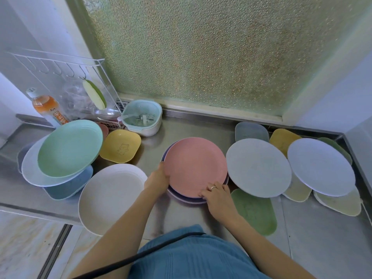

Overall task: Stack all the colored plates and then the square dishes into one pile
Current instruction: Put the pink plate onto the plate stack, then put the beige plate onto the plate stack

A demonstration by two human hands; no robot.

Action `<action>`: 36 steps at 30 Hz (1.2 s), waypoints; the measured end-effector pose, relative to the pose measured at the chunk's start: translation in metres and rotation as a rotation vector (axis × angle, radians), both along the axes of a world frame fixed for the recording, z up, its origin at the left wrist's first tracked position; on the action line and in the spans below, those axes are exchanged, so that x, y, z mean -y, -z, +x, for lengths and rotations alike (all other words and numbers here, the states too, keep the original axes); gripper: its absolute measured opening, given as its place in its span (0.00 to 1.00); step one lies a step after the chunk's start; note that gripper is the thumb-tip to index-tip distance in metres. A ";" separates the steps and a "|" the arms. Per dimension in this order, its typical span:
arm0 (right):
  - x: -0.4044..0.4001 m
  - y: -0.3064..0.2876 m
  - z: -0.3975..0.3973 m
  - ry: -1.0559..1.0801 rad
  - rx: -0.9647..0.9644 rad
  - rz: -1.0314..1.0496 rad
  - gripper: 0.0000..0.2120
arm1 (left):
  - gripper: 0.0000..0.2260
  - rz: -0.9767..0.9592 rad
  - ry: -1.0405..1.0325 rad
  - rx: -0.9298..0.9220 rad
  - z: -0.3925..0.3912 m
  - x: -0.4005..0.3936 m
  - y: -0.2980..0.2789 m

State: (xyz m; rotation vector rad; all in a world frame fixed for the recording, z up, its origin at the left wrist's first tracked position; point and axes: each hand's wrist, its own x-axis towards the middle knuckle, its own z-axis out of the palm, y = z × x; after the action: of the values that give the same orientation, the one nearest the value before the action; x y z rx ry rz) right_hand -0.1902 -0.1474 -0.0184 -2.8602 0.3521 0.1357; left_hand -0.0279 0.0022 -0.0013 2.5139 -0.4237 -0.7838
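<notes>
Both grips clasp the pink plate [194, 167]: left hand [158, 181] curls on its left rim, right hand [218, 195] pinches the near edge. It sits on a purple plate [187, 199] on the desk [201, 125].

I see a steel counter [201, 125] running below a frosted, pebbled window [211, 53]. At my far left an orange drink bottle [47, 107] stands upright beside a white wire rack [66, 63], where a green-edged item [94, 94] hangs from a hook. Just right of the rack sits a pale teal strainer basket [143, 117] in a white tub.
</notes>
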 end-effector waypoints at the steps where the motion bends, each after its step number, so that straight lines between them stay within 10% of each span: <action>1: -0.001 0.001 0.000 -0.015 -0.020 -0.036 0.14 | 0.16 -0.011 0.010 0.006 0.000 -0.002 -0.001; 11: -0.059 -0.015 0.027 -0.309 0.076 -0.070 0.20 | 0.18 0.156 -0.180 0.125 -0.007 -0.073 0.003; 20: -0.129 0.001 0.073 -0.735 -0.272 -0.088 0.22 | 0.17 0.172 -0.615 0.155 -0.015 -0.177 0.005; 30: -0.139 0.007 0.078 -0.716 -0.036 -0.086 0.24 | 0.20 0.119 -0.752 -0.041 -0.016 -0.214 0.020; 36: -0.118 -0.016 0.078 -0.666 0.305 0.051 0.08 | 0.03 -0.068 -0.895 -0.091 -0.008 -0.210 0.018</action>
State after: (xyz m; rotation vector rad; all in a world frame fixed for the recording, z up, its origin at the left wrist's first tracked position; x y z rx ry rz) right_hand -0.1118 -0.0296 -0.0027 -2.7654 -0.6548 -0.1672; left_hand -0.0362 0.2121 -0.0191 2.2324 0.6616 -0.4883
